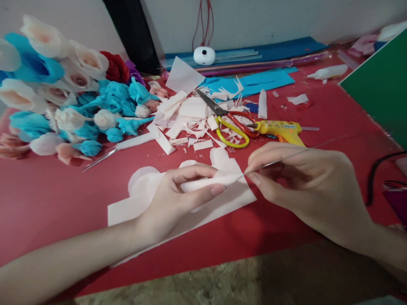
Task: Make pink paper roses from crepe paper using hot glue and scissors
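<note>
My left hand [181, 190] is closed on a white paper petal [203, 183], gripped between thumb and fingers. One edge of the petal meets a thin metal wire [280, 160], which my right hand [305, 178] pinches between thumb and fingertips. The wire slants from the petal up to the right, past the knuckles. Beneath my left hand lies a white paper sheet [235, 199], with rounded cut petals [143, 178] on it. The fingertips of both hands are close together, just above the sheet's right end.
Behind the hands are red and yellow scissors [229, 116], a yellow glue gun [280, 129] and a heap of white paper scraps [190, 110]. Blue and white paper flowers [79, 101] crowd the left. Tweezers [100, 159] lie before them. A green board [381, 84] stands at right.
</note>
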Tool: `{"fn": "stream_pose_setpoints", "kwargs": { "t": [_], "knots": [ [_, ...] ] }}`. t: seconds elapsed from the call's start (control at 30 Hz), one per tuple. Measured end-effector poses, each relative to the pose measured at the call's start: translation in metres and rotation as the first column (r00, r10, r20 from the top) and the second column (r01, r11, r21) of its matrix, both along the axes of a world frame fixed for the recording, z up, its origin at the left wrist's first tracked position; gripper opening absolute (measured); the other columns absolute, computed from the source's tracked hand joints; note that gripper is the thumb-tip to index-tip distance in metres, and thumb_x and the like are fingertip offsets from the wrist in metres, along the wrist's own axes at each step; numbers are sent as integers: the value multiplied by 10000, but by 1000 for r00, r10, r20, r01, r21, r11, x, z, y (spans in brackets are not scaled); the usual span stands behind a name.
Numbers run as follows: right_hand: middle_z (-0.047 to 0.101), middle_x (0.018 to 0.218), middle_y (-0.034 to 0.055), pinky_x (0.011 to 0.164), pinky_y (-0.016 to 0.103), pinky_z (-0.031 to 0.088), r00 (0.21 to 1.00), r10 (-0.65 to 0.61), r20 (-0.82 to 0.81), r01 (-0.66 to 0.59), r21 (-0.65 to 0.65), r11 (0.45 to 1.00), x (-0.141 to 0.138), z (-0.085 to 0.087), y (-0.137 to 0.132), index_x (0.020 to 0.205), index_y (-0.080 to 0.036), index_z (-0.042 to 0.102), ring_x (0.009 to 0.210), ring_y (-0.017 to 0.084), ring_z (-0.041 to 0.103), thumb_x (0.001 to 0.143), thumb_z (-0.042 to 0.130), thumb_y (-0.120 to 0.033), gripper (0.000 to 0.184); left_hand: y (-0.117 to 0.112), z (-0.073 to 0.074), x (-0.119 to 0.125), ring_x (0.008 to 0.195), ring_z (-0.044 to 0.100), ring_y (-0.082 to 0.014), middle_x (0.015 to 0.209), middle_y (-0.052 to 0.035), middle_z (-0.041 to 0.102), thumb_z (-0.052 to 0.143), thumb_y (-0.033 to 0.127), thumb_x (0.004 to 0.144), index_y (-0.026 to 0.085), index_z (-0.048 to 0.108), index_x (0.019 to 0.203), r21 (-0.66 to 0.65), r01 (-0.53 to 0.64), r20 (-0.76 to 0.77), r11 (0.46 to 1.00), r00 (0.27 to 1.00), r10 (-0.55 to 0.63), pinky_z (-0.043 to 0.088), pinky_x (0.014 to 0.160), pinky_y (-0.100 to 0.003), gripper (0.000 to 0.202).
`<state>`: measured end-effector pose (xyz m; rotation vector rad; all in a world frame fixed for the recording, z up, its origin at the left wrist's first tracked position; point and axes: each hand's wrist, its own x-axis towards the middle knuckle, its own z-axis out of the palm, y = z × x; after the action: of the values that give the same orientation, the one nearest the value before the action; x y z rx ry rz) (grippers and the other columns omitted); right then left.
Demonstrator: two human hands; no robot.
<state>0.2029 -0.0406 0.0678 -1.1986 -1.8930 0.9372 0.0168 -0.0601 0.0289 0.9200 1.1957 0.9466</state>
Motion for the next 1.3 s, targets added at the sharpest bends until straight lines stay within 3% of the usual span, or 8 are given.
{"fn": "stream_pose_setpoints", "kwargs": {
  "t": [0.13,0.33,0.47,0.53,0.63,0.8,1.03,1.3],
  "knots": [
    [599,694,-36,451,155,396,999,-48,25,48,19,999,2,2,4,677,-179,608,576,61,508,714,613,-124,66,0,1,0,724,620,-111,781,26,696,751,295,625,248,712,710,-4,-8,9,1000,1000,8,483,633,-158,105],
    [597,671,-50,433,163,374,965,-258,45,253,91,963,14,1,23,697,-199,632,454,33,422,731,619,-154,58,2,4,0,682,618,-99,754,29,690,771,305,592,237,704,703,-73,-22,27,997,999,24,480,611,-151,146],
    [559,528,-49,526,174,434,992,-104,72,100,54,994,14,-1,27,557,-192,616,461,45,476,784,578,-169,232,3,4,0,692,623,-107,767,25,696,763,309,603,233,698,722,-67,-24,35,997,999,27,481,621,-161,155],
    [613,638,-37,490,164,434,998,-55,44,54,4,999,12,-2,24,701,-197,661,509,56,517,758,601,-156,93,3,3,-1,713,623,-100,772,34,697,759,295,614,246,699,724,-50,-19,39,999,999,21,476,639,-148,134],
    [626,851,-2,411,158,409,999,3,35,0,-80,997,7,-1,16,984,-196,639,532,57,517,714,652,-190,271,2,0,-1,737,623,-102,781,34,702,750,275,631,253,704,738,-2,-17,36,1000,999,18,476,666,-154,118],
    [625,841,-14,505,155,441,989,144,45,-139,-96,986,0,-3,9,849,-192,656,678,83,566,710,678,-261,156,1,-1,1,804,633,-131,833,17,704,725,241,662,241,706,740,57,32,43,998,998,-34,487,734,-199,80],
    [627,783,-9,524,170,449,988,155,-20,-156,-141,978,-2,-5,6,774,-183,645,676,95,577,732,648,-209,50,2,6,3,807,626,-136,819,10,689,708,216,667,220,686,740,132,118,-98,984,990,-106,483,758,-213,76],
    [606,747,-5,500,160,442,991,115,-73,-129,-238,963,-1,-9,6,793,-178,628,612,86,546,724,633,-184,69,2,7,2,823,643,-167,853,-3,715,689,259,684,233,691,778,153,154,-202,976,972,-121,491,756,-240,97]
  ]
}}
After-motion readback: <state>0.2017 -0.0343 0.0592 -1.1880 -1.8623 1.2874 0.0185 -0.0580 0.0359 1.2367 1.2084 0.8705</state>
